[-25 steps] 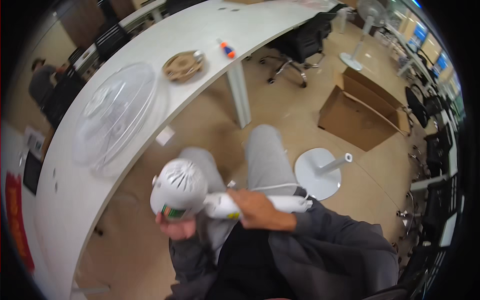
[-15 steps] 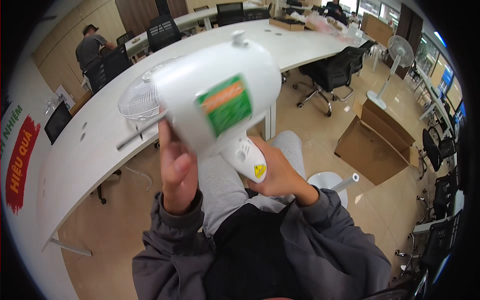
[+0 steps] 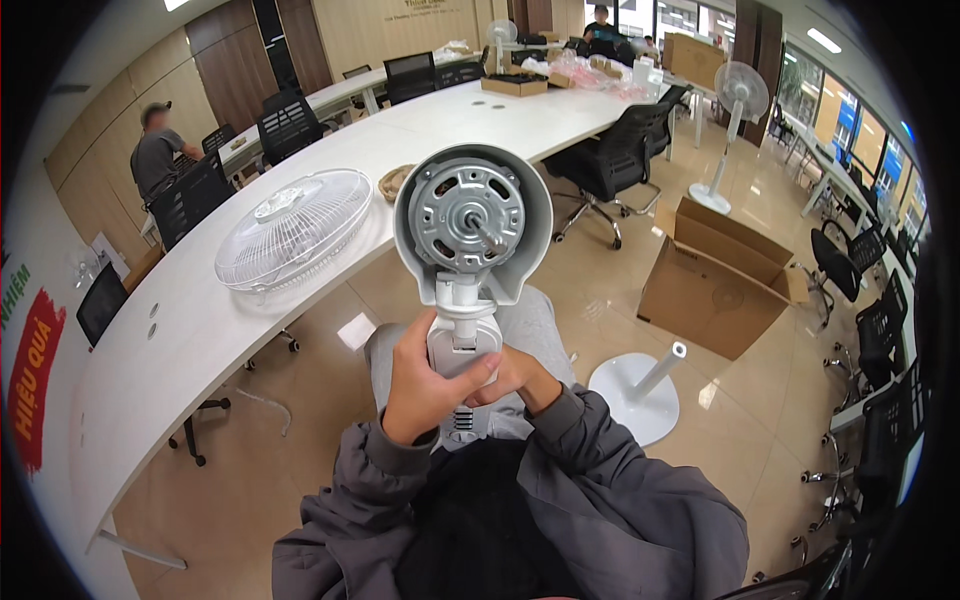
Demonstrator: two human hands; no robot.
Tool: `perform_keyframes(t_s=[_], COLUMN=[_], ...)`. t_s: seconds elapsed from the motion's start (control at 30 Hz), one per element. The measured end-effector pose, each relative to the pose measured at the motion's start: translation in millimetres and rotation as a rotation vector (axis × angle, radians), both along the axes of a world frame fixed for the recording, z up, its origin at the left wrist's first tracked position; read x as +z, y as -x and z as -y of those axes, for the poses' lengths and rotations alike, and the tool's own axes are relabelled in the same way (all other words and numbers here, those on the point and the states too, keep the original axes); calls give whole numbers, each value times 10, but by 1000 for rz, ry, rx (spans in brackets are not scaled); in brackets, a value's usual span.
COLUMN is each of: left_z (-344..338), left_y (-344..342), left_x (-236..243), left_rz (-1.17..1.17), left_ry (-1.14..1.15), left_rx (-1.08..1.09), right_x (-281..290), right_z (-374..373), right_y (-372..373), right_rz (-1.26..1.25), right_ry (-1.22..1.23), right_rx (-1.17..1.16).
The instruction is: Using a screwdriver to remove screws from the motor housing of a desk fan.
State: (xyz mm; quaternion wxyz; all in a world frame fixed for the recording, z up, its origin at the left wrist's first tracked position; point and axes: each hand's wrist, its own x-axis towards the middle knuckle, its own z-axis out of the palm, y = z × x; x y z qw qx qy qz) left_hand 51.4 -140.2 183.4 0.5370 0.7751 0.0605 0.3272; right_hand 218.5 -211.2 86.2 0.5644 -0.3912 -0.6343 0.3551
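Upright in front of me is a white fan motor head (image 3: 470, 215). Its open round front faces me, and the silver motor with its shaft shows inside. Below the housing is the white neck (image 3: 462, 342), where both hands close around the fan. My left hand (image 3: 420, 385) grips its left side with the thumb across the front. My right hand (image 3: 515, 378) wraps the right side and is partly hidden behind the neck and left hand. A white slotted part shows just under the hands. The fan's wire cage (image 3: 300, 230) lies on the table to the left.
A long white curved table (image 3: 180, 370) runs along the left and far side. On the floor at right are a round white base (image 3: 640, 405) with a short pole and an open cardboard box (image 3: 715, 285). Beyond stand an assembled fan (image 3: 735, 130) and black chairs (image 3: 620, 160).
The motor head has turned from its side, so its open front now faces me. My left hand has come down from the housing's front edge to the neck, beside my right hand.
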Motion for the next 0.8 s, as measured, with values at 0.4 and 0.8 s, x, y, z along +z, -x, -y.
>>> perform_keyframes(t_s=[0.4,0.8], left_z=[105,230], left_y=[518,655], left_x=[52,17], left_rz=[700,701], left_ry=[548,576], left_rx=[-609,-870], right_x=[-135,-119], right_z=[126,217], right_y=[46,43], right_rz=[-444,-450], right_ry=[-20,-71], right_rx=[320,273])
